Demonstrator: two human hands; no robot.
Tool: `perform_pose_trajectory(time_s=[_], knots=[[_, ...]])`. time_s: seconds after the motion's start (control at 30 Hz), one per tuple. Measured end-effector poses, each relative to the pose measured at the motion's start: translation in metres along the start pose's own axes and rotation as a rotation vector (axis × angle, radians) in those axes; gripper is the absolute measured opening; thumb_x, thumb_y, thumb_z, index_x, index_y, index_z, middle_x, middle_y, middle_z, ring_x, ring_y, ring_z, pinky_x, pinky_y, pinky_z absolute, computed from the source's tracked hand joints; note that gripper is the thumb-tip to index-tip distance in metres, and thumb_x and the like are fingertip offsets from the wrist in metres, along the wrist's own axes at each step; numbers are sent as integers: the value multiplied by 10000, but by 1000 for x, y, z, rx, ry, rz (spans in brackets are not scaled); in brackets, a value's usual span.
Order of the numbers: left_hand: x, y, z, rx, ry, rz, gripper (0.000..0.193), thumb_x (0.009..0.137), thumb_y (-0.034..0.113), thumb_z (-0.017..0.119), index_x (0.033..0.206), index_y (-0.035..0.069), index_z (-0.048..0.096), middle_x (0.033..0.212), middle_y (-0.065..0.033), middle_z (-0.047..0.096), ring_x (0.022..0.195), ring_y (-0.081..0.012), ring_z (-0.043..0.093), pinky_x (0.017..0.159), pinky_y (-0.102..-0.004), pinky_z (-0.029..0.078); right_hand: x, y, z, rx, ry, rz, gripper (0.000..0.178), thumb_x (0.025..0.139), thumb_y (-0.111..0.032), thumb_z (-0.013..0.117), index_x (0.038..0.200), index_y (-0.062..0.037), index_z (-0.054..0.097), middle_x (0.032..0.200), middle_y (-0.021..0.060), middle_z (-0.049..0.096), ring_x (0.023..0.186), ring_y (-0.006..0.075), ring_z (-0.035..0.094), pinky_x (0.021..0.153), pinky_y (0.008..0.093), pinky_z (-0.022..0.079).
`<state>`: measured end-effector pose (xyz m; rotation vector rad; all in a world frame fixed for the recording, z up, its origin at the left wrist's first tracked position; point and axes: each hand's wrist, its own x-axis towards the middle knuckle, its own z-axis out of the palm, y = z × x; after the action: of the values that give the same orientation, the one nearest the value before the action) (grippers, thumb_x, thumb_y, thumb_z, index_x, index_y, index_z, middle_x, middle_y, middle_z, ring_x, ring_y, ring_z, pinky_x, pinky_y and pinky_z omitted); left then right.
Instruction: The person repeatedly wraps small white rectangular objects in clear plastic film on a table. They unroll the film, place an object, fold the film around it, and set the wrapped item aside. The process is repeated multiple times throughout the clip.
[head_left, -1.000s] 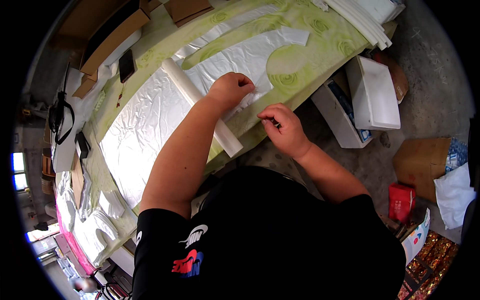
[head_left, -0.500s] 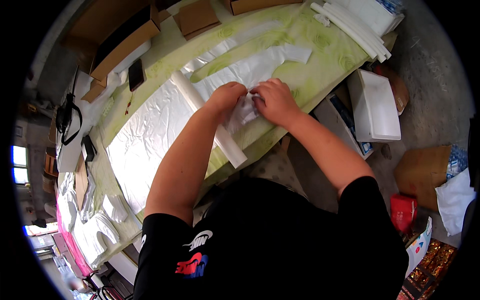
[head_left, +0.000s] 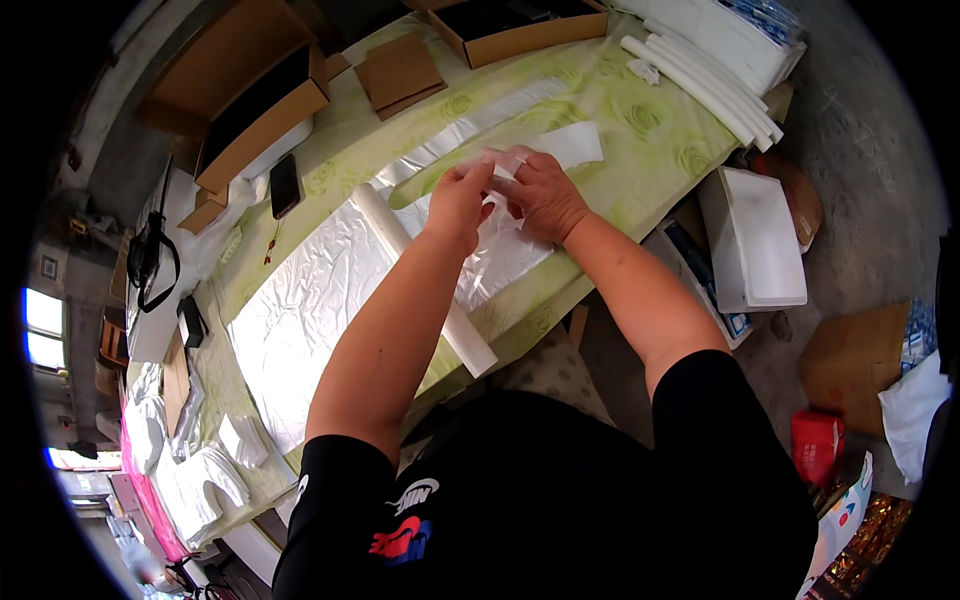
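Note:
My left hand (head_left: pixel 458 201) and my right hand (head_left: pixel 540 195) meet above the middle of a table covered in a green patterned cloth (head_left: pixel 650 130). Both pinch the near edge of a thin white plastic sheet (head_left: pixel 575 143) that lies flat toward the far side. Under my left forearm a long white roll (head_left: pixel 470 340) lies across a wide crinkled white plastic film (head_left: pixel 300 310) spread on the cloth.
Open cardboard boxes (head_left: pixel 260 100) and a flat brown box (head_left: pixel 398 70) stand at the far edge, with a dark phone (head_left: pixel 284 184) beside them. White tubes (head_left: pixel 690 85) lie at the far right corner. White foam boxes (head_left: pixel 755 250) sit on the floor to the right.
My right hand came from the table's near edge to join my left; both have shifted further onto the table and now pinch the white sheet. My view tilted further forward.

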<state>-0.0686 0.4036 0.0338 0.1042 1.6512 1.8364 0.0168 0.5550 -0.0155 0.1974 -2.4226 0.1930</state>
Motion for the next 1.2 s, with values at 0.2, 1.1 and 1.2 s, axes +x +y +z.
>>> perform_pose_trajectory(time_s=[0.2,1.1,1.2], knots=[[-5,20,-22,-259,106,134,219,994,193,677,1190,114,617,1029,-7,647,956,-162,603,867,-373,503,2,16,18,54,-10,568,504,790,-17,610,1286,-80,669,1264,156,669,1114,389,619,981,475,497],[-125,-70,-157,1114,250,492,761,928,192,645,1605,112,307,1480,-134,544,1439,-406,414,1203,-667,179,-14,-77,-2,349,161,38,366,785,-36,705,1148,-81,685,1245,141,666,1256,419,555,1135,502,417],[-132,-74,-150,1333,268,438,789,948,258,621,1633,124,252,1547,-127,482,1493,-442,319,1210,-698,136,-26,-144,-20,700,-57,15,334,825,-95,740,1155,-85,690,1294,131,661,1310,413,536,1161,494,406]])
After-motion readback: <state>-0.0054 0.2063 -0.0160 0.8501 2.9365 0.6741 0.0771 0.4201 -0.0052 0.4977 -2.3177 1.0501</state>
